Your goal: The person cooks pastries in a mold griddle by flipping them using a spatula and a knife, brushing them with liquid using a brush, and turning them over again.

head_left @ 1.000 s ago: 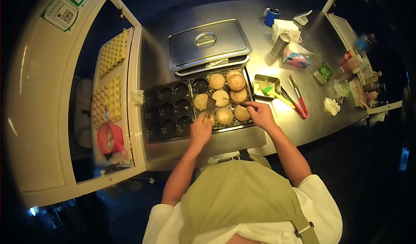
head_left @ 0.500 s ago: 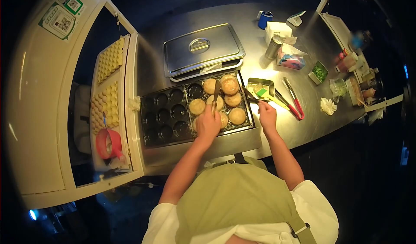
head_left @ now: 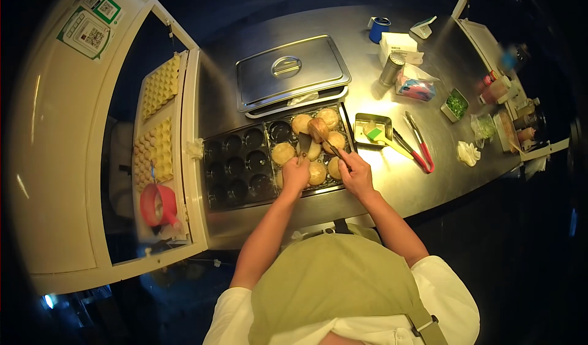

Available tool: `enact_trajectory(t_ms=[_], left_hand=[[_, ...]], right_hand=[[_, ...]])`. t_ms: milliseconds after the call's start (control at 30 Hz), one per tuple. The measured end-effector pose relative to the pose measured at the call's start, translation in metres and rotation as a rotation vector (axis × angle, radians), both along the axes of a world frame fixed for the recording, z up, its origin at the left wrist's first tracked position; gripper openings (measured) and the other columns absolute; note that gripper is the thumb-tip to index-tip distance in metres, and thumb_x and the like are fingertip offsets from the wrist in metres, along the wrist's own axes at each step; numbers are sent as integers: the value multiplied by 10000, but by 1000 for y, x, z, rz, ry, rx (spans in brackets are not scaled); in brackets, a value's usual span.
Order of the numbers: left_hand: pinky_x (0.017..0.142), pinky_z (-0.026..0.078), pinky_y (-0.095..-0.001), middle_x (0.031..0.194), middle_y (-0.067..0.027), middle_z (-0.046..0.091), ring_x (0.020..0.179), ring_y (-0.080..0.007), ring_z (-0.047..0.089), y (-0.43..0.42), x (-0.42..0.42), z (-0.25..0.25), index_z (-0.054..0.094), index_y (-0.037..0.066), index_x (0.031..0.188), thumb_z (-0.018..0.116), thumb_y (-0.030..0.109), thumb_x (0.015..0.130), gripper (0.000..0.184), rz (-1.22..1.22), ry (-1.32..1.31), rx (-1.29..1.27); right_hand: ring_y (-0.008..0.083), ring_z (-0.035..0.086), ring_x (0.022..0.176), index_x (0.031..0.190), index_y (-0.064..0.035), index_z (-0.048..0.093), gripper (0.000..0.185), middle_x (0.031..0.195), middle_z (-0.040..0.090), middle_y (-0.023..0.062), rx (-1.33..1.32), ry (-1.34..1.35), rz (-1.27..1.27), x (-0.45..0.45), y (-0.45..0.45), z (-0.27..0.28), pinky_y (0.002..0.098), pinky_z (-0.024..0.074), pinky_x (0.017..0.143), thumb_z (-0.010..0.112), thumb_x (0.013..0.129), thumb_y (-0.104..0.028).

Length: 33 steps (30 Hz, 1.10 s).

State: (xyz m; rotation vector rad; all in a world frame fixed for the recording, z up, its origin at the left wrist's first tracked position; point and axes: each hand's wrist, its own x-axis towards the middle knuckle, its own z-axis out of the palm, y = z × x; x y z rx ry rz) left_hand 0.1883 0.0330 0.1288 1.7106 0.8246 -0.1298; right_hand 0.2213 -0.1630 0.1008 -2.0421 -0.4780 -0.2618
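Pan edges: from here, I see the lidded steel tray point(head_left: 318, 88) sitting close along the twelve o'clock side of the moulded pan point(head_left: 245, 150); the table point(head_left: 398, 189) edge runs beyond six.
Working room: a small steel dish point(head_left: 383, 122) stands just off the pan's two o'clock side; steel surface stretches away toward four.
Hands: apart, both over the pan, the left hand point(head_left: 295, 175) clamped round a flat scraper point(head_left: 304, 142), the right hand point(head_left: 356, 173) round a thin tool point(head_left: 334, 148).
Browned cake: the browned cake point(head_left: 318, 129) tilts between the tools, toward one o'clock; I cannot tell which bears it.
Change: half a second ago it lay flat at the pan's upper right and the right hand was out past three; both have come inward.
Tabletop: red-handled tongs point(head_left: 425, 161) at three, chopped greens point(head_left: 456, 104) farther toward two.
Left side: egg trays point(head_left: 160, 91) at ten, a red pot point(head_left: 158, 205) at eight.
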Motion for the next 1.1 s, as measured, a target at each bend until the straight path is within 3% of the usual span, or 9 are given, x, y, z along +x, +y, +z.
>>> enact_trajectory(t_ms=[100, 200, 267, 400, 500, 567, 667, 900, 1100], left_hand=[[402, 442, -341, 659, -68, 611, 458, -163, 559, 0, 2, 5, 650, -10, 872, 646, 232, 955, 256, 40, -7, -74], [501, 497, -403, 675, -133, 648, 525, -260, 624, 2, 2, -3, 649, -28, 878, 664, 245, 932, 279, 15, 23, -8], [641, 525, -456, 715, -205, 669, 650, -359, 670, 8, 2, -37, 643, -43, 893, 679, 261, 902, 306, -68, -151, 417], [764, 511, -489, 773, -259, 668, 786, -439, 672, 5, 4, -20, 635, -53, 909, 687, 275, 875, 333, -123, -102, 401], [627, 516, -434, 714, -198, 669, 642, -344, 664, 8, 6, -31, 642, -28, 868, 687, 270, 899, 303, -92, -113, 301], [488, 459, -332, 658, -101, 635, 514, -196, 588, 10, 2, -22, 647, 8, 847, 668, 243, 942, 255, 51, 28, -214], [412, 374, -257, 628, -22, 573, 447, -88, 471, 8, -7, -24, 642, 32, 891, 626, 189, 985, 184, 137, -46, -363], [390, 333, -261, 639, 17, 524, 458, -94, 439, 13, -22, -37, 633, 86, 948, 612, 161, 1002, 95, 257, -165, -519], [418, 401, -293, 622, -47, 551, 444, -128, 459, 57, -3, -20, 596, 21, 890, 612, 144, 980, 153, 337, -182, -447]], right_hand=[[215, 592, 664, 1220, 13, 713, 283, 794, 625, 121, 20, -49, -42, 3, 1, -4, 332, 488, 629, 655, 953, -57], [220, 595, 670, 1219, 16, 713, 278, 794, 628, 128, 82, -26, -145, 10, -5, -4, 338, 489, 635, 650, 960, -62], [238, 606, 678, 1222, 17, 711, 282, 792, 629, 136, 80, 4, -182, 19, -9, -12, 345, 490, 642, 653, 961, -73], [257, 606, 668, 1214, 18, 709, 291, 792, 624, 142, -23, 64, 22, 22, -10, -19, 346, 493, 640, 679, 942, -81], [258, 602, 662, 1213, 9, 711, 297, 788, 619, 138, -6, -13, 150, 22, -8, -17, 351, 494, 634, 689, 930, -77], [269, 604, 637, 1223, -7, 708, 318, 784, 615, 125, -33, -111, 201, 25, -8, -15, 359, 495, 601, 701, 912, -73], [345, 664, 697, 1274, -97, 698, 387, 855, 664, 140, -207, -40, 271, 27, -7, 6, 425, 557, 634, 698, 889, -136], [351, 648, 657, 1238, -99, 700, 361, 830, 655, 122, -308, -150, 426, 48, 7, 23, 437, 535, 592, 699, 882, -153], [347, 663, 711, 1223, -96, 697, 345, 874, 673, 126, -346, -216, 472, 75, 67, 26, 459, 537, 638, 683, 891, -190]])
